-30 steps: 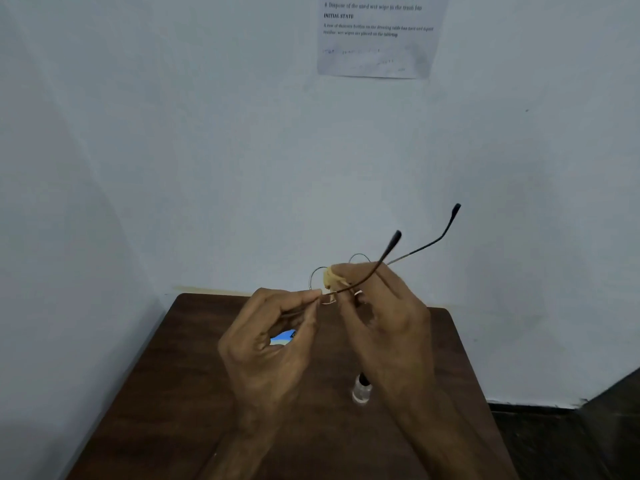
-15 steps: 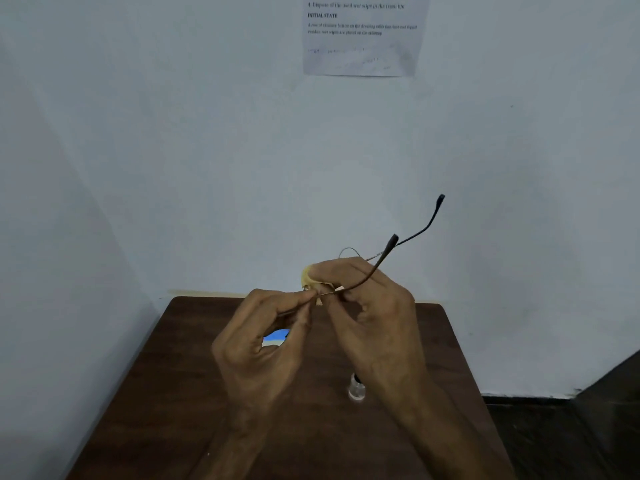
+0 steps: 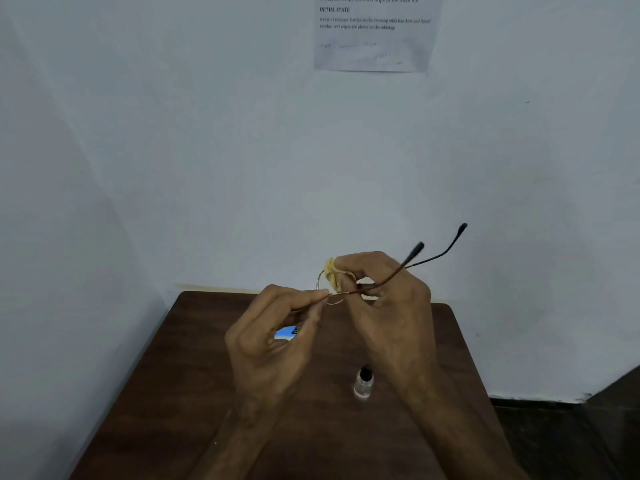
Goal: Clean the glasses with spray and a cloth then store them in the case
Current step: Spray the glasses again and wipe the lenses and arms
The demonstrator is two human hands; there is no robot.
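small clear spray bottle with black cap (image 3: 363,384) stands on dark brown wooden desk (image 3: 173,393). above it, left hand (image 3: 273,337) pinches rim of thin wire-framed glasses (image 3: 417,248). right hand (image 3: 388,306) pinches wadded yellow cloth (image 3: 330,270) on a lens. wiping step; next likely other lens, then case, not clearly seen.

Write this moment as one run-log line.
step: wiping | left hand: pinches glasses | right hand: pinches cloth against them | spray bottle: on table
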